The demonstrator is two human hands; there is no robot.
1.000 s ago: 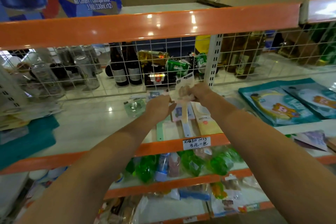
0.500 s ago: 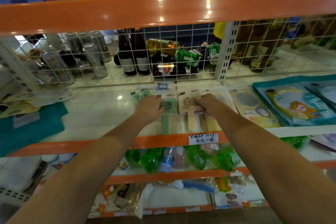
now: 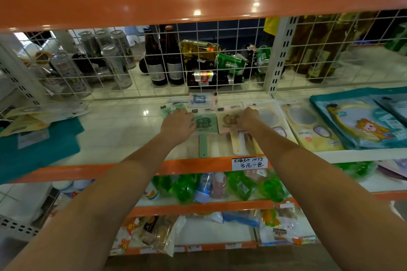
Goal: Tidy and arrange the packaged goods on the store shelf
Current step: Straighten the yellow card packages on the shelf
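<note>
At frame centre, two packaged hand mirrors lie flat on the shelf: your left hand rests flat-fingered on the green mirror pack, your right hand pinches the pink mirror pack, with two upright brown bottles behind the wire grid.

shelf rail: painted metal, orange, glossy
shelf deck: white, smooth, shiny
back grid: white coated wire
beer bottles: dark glass, paper labels
green paddle pack: clear glossy plastic film
price tag: matt paper, handwritten
</note>
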